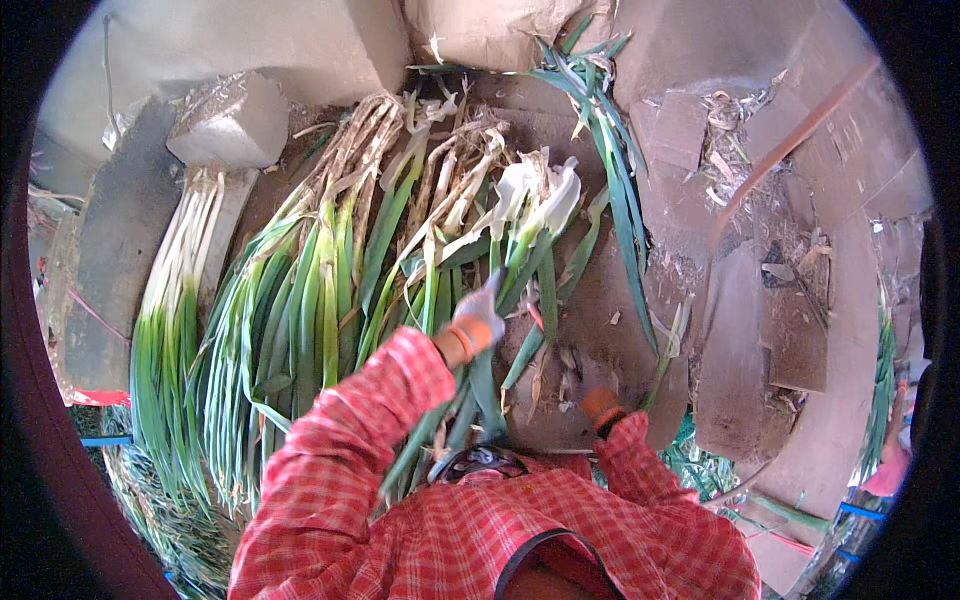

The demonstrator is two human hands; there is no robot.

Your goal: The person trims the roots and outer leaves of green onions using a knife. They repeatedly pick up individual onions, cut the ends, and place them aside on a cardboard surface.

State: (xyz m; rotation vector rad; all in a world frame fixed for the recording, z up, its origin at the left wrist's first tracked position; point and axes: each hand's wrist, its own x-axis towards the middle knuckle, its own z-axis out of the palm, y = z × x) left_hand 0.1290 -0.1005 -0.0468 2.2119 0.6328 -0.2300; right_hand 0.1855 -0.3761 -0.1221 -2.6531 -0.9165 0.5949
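Observation:
My left hand (478, 324), in a pale work glove with an orange cuff, reaches over the green leaves of large leeks or Welsh onions (538, 247); whether it grips any is blurred. My right hand (589, 382), in a darkish glove, is low over the brown board (592, 330), near loose dry leaves (537, 386); its fingers are unclear. Untrimmed stalks with dry brown outer leaves (367, 150) lie in a heap left of my left hand. Farther left is a bundle of cleaned stalks (180, 262) with white lower parts and green leaves.
A pale block (229, 127) stands above the cleaned bundle. Long green leaves (619, 172) lie along the board's right side. Cardboard pieces (799, 345) and dry scraps (727, 142) are farther right. Another person's pink-clothed arm (891, 461) shows at the far right edge.

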